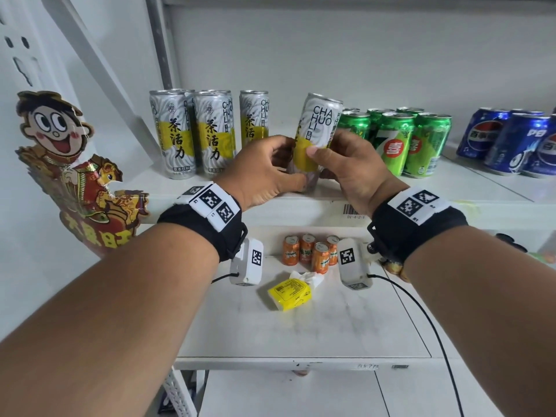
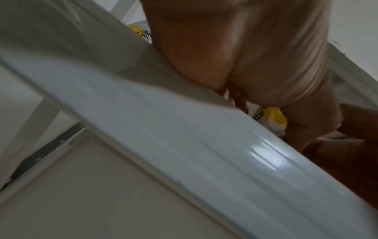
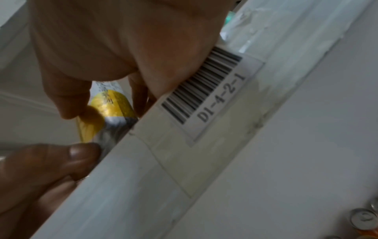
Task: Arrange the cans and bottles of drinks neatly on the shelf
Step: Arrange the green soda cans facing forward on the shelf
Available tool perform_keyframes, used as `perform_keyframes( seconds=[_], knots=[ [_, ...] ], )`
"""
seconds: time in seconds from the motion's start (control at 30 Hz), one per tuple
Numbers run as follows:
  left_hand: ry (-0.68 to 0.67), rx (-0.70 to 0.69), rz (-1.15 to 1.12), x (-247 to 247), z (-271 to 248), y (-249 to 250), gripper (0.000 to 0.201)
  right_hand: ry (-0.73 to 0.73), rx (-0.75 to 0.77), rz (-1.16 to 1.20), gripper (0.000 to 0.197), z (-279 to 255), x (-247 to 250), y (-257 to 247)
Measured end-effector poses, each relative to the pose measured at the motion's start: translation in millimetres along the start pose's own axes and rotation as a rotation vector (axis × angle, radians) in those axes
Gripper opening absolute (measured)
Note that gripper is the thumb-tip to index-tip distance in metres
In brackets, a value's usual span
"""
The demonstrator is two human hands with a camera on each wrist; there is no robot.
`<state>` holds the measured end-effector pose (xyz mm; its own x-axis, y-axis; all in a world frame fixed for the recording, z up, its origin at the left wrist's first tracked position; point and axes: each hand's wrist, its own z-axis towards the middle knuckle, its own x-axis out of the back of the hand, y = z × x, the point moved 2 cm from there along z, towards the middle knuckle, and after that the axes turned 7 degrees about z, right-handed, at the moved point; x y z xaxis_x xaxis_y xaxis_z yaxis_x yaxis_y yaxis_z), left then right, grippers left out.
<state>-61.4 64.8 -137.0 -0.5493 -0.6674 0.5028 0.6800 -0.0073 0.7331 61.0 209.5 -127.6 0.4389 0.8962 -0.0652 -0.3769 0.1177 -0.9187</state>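
Note:
A tall white and yellow tea can leans slightly right on the upper shelf, near its front edge. My left hand grips its lower left side, and my right hand holds its right side with the thumb across the yellow band. The same can shows in the right wrist view between my right hand's thumb and fingers. Three matching tea cans stand upright to its left. The left wrist view shows mostly my palm and the shelf edge.
Green 7-Up cans stand just right of the held can, and blue Pepsi cans further right. Small orange cans and a yellow packet lie on the lower shelf. A cartoon cardboard figure hangs at left.

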Motion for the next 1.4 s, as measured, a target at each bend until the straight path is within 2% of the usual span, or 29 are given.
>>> perform_keyframes(
  seconds=[0.07,0.23,0.4,0.6,0.67,0.73,0.83,0.9,1.0,1.13,1.23,1.33,1.4],
  knots=[
    [0.005,0.006,0.019,-0.3,-1.2,2.1,0.071,-0.004,0.016,-0.036,0.034,-0.9,0.7,0.0],
    [-0.055,0.043,0.156,-2.9,-1.4,2.6,0.060,-0.001,0.037,-0.036,0.054,-1.3,1.2,1.3],
    [0.012,-0.012,0.185,-2.7,-0.7,1.9,0.058,-0.036,0.068,0.017,0.065,-1.3,0.8,1.6],
    [0.057,-0.035,0.231,0.4,0.3,1.6,0.055,-0.041,0.090,-0.014,0.032,-4.8,-0.3,1.7],
    [0.030,-0.023,0.232,0.1,-1.7,2.7,0.059,-0.011,0.070,-0.055,0.036,-6.5,-2.4,-1.2],
    [0.001,-0.017,0.243,-0.1,-4.3,4.5,0.071,0.026,0.041,-0.118,0.044,-6.8,-4.2,-2.8],
    [-0.003,-0.009,0.228,0.4,-5.7,5.4,0.084,0.025,0.031,-0.157,0.044,-5.0,-8.4,-1.8],
    [0.026,0.021,0.163,1.9,-5.9,4.8,0.082,0.026,0.019,-0.142,0.036,-2.6,-11.3,-1.1],
    [0.013,0.059,0.068,2.3,-5.0,0.7,0.067,0.061,-0.041,-0.036,0.015,0.3,-7.8,-0.1],
    [-0.037,0.069,0.090,2.0,-3.3,0.9,0.064,0.095,-0.091,0.013,0.008,-0.3,-4.5,-1.2],
    [-0.082,0.062,0.148,1.7,-5.8,2.7,0.062,0.077,-0.060,-0.032,0.013,-2.5,-5.6,-0.7],
    [-0.087,0.047,0.133,3.7,-7.2,3.0,0.060,0.037,-0.031,-0.067,0.034,-4.4,-8.3,-1.9],
    [-0.077,0.053,0.084,5.8,-6.8,1.5,0.069,0.017,-0.019,-0.119,0.045,-5.6,-10.0,-3.5]
  ],
)
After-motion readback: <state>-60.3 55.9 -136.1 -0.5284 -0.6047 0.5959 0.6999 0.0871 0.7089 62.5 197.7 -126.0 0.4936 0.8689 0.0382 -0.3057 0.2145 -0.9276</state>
